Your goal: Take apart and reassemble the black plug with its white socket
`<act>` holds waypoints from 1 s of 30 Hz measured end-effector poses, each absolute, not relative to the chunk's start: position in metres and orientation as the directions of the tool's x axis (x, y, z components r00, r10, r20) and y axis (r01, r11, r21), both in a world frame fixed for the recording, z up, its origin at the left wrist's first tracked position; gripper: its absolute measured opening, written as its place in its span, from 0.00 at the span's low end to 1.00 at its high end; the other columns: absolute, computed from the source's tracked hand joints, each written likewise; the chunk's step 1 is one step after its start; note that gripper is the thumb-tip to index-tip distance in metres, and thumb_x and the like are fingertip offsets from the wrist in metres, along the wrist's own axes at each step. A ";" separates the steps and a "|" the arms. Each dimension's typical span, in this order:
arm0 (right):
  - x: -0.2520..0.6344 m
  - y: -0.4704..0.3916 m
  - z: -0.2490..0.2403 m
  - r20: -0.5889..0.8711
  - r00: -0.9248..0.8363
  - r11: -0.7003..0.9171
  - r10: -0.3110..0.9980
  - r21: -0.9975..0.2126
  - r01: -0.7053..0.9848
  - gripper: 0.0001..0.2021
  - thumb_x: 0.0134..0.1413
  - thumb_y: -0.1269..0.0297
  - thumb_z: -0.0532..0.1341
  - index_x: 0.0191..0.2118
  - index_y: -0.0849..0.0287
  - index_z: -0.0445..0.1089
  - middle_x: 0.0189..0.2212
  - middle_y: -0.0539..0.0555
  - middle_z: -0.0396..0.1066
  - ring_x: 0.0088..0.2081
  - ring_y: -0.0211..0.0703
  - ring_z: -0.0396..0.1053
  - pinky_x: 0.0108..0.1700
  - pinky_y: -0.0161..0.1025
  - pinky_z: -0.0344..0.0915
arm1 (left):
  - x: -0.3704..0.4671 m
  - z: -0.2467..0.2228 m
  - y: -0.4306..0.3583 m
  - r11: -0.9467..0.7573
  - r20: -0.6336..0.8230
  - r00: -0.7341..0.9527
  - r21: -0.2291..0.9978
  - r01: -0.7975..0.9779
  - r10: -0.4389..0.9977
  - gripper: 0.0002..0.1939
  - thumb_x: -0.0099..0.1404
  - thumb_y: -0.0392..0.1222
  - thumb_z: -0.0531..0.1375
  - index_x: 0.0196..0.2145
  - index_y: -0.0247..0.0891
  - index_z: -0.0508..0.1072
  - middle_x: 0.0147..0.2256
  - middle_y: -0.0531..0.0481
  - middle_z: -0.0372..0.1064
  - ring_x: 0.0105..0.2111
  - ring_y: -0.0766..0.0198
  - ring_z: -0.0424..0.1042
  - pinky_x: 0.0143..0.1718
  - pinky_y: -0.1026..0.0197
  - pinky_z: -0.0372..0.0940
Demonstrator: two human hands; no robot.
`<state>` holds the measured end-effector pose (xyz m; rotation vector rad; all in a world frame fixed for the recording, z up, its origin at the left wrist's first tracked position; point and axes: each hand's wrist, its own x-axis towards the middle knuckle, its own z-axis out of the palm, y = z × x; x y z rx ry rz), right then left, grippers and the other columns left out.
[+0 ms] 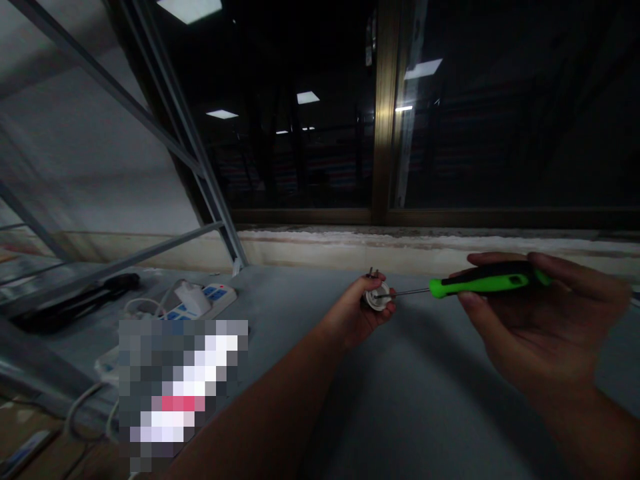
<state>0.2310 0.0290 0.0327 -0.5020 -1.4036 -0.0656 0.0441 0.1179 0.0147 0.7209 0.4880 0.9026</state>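
Note:
My left hand [361,312] is closed around a small round white electrical plug [379,297], its open face turned to the right. Metal prongs stick up at the plug's top, near my thumb. In my right hand [545,327] is a screwdriver [480,283] with a green and black handle, gripped between thumb and fingers. The screwdriver's thin shaft points left, and its tip reaches into the plug's face. Whether the tip sits in a screw is too small to tell.
A white power strip [220,300] with blue sockets and a plugged-in white adapter [192,298] lies left on the grey tabletop [280,293]. Behind it are a black object [75,303] and a metal frame [187,150]. A blurred patch covers something nearer. Dark windows [300,160] stand behind.

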 end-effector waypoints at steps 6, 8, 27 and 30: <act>0.233 0.021 0.039 0.921 0.231 0.918 0.314 -0.357 0.175 0.25 0.53 0.77 0.68 0.55 0.46 0.76 0.53 0.58 0.74 0.51 0.55 0.76 0.46 0.56 0.80 | 0.043 0.011 0.120 0.408 -0.093 0.532 0.754 -0.514 0.841 0.11 0.59 0.38 0.66 0.39 0.36 0.71 0.29 0.48 0.73 0.24 0.66 0.73 0.25 0.68 0.65; 0.230 0.017 0.042 0.893 0.276 0.907 0.355 -0.401 0.129 0.19 0.58 0.77 0.65 0.52 0.51 0.77 0.55 0.61 0.74 0.53 0.60 0.76 0.51 0.63 0.77 | 0.043 0.010 0.121 0.407 -0.096 0.530 0.758 -0.510 0.843 0.11 0.61 0.39 0.66 0.40 0.35 0.71 0.30 0.49 0.73 0.25 0.66 0.72 0.25 0.67 0.66; 0.221 0.000 0.038 0.938 0.252 0.880 0.237 -0.317 0.354 0.27 0.54 0.79 0.65 0.57 0.47 0.76 0.53 0.53 0.77 0.53 0.55 0.76 0.49 0.56 0.78 | 0.047 0.010 0.116 0.447 -0.100 0.580 0.745 -0.495 0.808 0.14 0.56 0.38 0.68 0.39 0.37 0.71 0.28 0.48 0.74 0.24 0.67 0.73 0.26 0.69 0.67; 0.224 0.000 0.039 0.961 0.207 0.861 0.184 -0.259 0.437 0.29 0.47 0.77 0.72 0.55 0.44 0.77 0.46 0.52 0.76 0.46 0.49 0.77 0.42 0.49 0.79 | 0.048 0.008 0.115 0.458 -0.096 0.604 0.747 -0.482 0.791 0.15 0.55 0.38 0.68 0.40 0.37 0.71 0.29 0.48 0.74 0.24 0.66 0.73 0.25 0.69 0.66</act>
